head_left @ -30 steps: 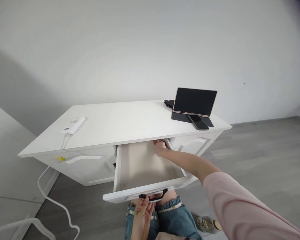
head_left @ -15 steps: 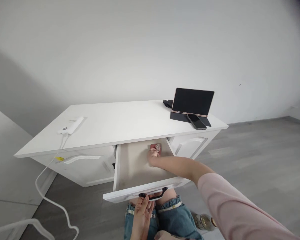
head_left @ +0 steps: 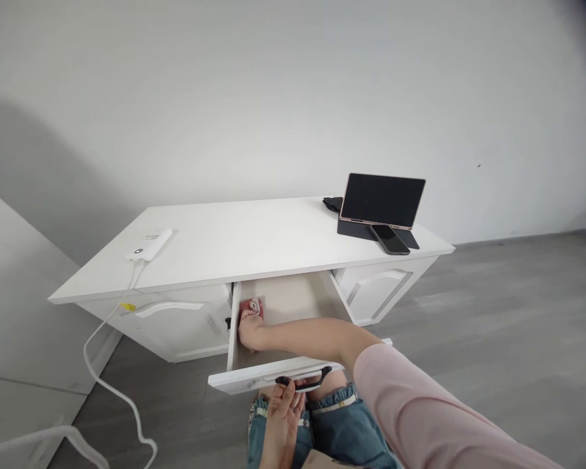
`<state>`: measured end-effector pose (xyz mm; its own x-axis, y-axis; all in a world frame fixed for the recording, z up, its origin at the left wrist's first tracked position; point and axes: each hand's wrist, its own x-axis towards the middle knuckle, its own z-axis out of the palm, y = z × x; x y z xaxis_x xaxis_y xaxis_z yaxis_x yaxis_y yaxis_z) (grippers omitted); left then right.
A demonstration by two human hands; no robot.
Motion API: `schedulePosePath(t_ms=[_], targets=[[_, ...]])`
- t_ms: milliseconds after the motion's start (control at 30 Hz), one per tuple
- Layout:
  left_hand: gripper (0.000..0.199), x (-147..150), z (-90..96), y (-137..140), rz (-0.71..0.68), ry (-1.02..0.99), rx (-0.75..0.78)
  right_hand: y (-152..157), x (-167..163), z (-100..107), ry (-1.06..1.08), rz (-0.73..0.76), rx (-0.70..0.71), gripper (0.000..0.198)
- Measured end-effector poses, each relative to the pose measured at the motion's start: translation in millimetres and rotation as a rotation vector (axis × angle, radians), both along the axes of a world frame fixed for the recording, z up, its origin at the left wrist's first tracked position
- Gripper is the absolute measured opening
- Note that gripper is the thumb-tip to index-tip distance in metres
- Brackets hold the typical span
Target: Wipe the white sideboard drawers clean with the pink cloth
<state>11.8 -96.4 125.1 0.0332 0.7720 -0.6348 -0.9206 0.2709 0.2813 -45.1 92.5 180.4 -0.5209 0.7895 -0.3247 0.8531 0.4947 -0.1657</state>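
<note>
My right hand (head_left: 252, 330) is inside the pulled-out drawer (head_left: 293, 296), at its left side. Its fingers are closed on a folded red and white cloth (head_left: 254, 306), pressed down on the drawer bottom. Below the drawer front, my left hand (head_left: 286, 404) grips the black handle (head_left: 315, 383), thumb in front and fingers curled underneath. My right forearm crosses over the drawer from the right and hides part of its bottom and front edge.
On the white cabinet top (head_left: 234, 234) a tablet (head_left: 383, 200) stands on a dark cover, with a phone (head_left: 389, 239) before it and a black item (head_left: 332, 204) behind. A white power bank (head_left: 150, 245) with a white cable (head_left: 107, 387) lies at left.
My right hand has moved the cloth from the drawer's right side across to its left side. The left hand stays on the handle. The view has shifted slightly.
</note>
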Motion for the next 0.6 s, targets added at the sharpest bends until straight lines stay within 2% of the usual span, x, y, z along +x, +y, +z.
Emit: schedulePosePath(t_ms=[67, 167, 300, 400, 533, 600], targets=[[0.018, 0.5, 2.5, 0.7, 0.004, -0.008, -0.028, -5.4, 5.1, 1.5, -0.034, 0.099, 0.016, 0.041], [0.017, 1.7, 8.5, 1.9, 0.020, -0.007, -0.067, -7.8, 31.9, 2.1, -0.016, 0.268, 0.045, 0.026], [0.021, 4.2, 17.4, 2.8, 0.079, -0.029, -0.164, -5.0, 81.2, -1.8, 0.006, 0.355, 0.071, 0.029], [0.021, 5.7, 16.8, 1.8, 0.088, 0.015, -0.170, 1.5, 117.6, -2.3, 0.006, 0.333, 0.080, 0.038], [0.017, 5.3, 4.7, -1.1, 0.068, 0.118, -0.040, 12.6, 168.3, 6.7, 0.015, 0.248, 0.052, 0.058], [0.017, 4.1, -1.6, -2.1, 0.041, 0.145, 0.008, 15.9, 192.8, 12.3, 0.027, 0.152, 0.050, 0.054]])
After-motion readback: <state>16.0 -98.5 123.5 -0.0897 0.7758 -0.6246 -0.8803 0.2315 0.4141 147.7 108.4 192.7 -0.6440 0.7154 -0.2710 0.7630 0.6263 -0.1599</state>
